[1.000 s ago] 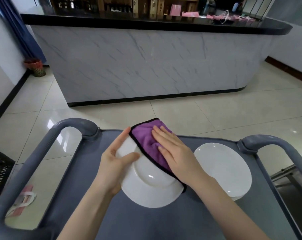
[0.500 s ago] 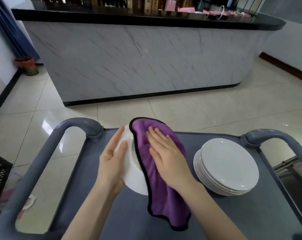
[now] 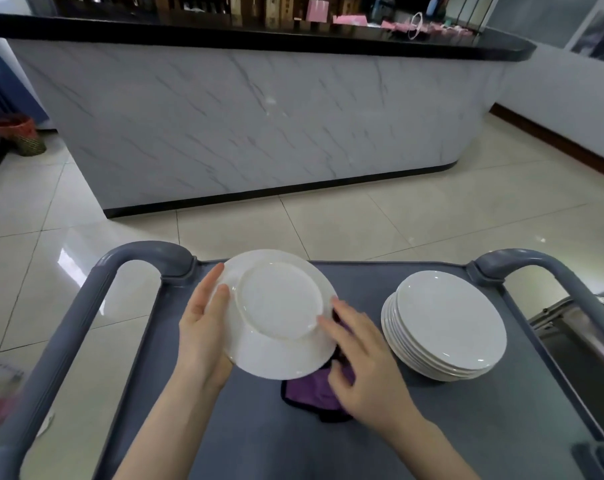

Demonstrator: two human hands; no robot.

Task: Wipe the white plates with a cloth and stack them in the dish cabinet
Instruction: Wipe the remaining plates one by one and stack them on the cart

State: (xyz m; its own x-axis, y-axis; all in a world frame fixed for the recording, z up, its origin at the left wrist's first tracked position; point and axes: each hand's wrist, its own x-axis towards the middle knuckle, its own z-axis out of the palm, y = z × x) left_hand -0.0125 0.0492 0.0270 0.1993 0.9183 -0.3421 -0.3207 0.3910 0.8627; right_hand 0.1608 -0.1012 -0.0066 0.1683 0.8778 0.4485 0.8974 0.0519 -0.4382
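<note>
I hold a white plate tilted above the grey cart top, its underside facing me. My left hand grips the plate's left rim, fingers lying along the edge. My right hand is at the plate's right rim, fingertips on the back of the plate, holding the purple cloth under it. Most of the cloth is hidden behind the plate and hand; one bunch hangs below. A stack of several white plates stands on the cart to the right.
The cart has curved grey handles at the far left and far right. Beyond it are a glossy tiled floor and a marble-fronted counter with a black top. A small basket stands at the far left wall.
The plate has been turned so its underside faces me. The cloth, which covered the plate's near face under my right hand, now sits behind and below the plate.
</note>
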